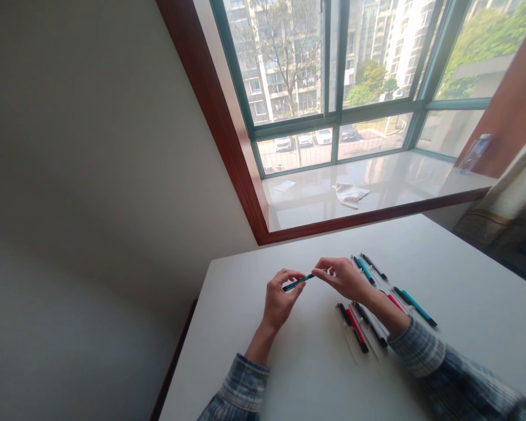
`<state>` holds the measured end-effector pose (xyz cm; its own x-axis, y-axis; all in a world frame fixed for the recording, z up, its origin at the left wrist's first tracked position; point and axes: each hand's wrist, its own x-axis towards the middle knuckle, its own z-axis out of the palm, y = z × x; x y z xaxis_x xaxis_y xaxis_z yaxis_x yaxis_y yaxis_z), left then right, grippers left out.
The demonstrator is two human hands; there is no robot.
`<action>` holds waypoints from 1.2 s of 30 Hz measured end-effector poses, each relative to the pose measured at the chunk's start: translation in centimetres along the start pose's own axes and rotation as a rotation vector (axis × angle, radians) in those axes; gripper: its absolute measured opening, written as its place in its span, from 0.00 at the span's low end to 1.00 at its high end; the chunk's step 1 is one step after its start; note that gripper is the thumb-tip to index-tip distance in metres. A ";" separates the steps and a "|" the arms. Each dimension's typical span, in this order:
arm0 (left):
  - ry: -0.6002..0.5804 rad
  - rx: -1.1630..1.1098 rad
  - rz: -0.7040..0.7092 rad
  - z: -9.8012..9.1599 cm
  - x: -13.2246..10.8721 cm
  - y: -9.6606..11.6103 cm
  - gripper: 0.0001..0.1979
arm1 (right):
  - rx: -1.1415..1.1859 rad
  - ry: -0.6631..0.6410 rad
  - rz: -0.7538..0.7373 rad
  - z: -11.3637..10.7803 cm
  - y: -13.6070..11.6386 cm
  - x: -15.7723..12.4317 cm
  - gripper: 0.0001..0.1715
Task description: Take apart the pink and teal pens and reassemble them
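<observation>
Between both hands, above the white table [324,374], is a slim teal and black pen [296,283]. My left hand [281,297] pinches its body between thumb and fingers. At the other end, the fingertips of my right hand [338,276] are closed on the pen's dark tip. Beneath and beside my right forearm lie several pens and pen parts: a red and black pen [356,330], a black one [374,269] at the back, and a teal and black one [416,307] to the right. My right arm hides some of them. Thin clear pieces lie among the near pens.
A window sill with a dark red wooden edge [377,214] borders the table's far side. On the sill are a white cloth [350,195], a paper slip [284,185] and a clear bottle [474,154]. A grey wall [114,175] rises left; a curtain [504,204] hangs right.
</observation>
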<state>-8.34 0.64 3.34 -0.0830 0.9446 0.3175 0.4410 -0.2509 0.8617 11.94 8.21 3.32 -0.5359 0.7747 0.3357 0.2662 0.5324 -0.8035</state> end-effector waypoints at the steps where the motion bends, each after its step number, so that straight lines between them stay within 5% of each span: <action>1: 0.000 0.001 0.001 0.0 0.0 0.0 0.05 | 0.008 0.000 0.004 0.0 0.0 0.0 0.14; 36: 0.000 0.023 -0.006 0.1 0.1 -0.6 0.05 | -0.082 0.013 -0.030 -0.1 -0.4 -0.2 0.11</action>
<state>-8.54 0.87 2.84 -0.0855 0.9461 0.3124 0.4608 -0.2404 0.8543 12.04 7.87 3.64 -0.5340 0.7620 0.3663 0.3151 0.5814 -0.7501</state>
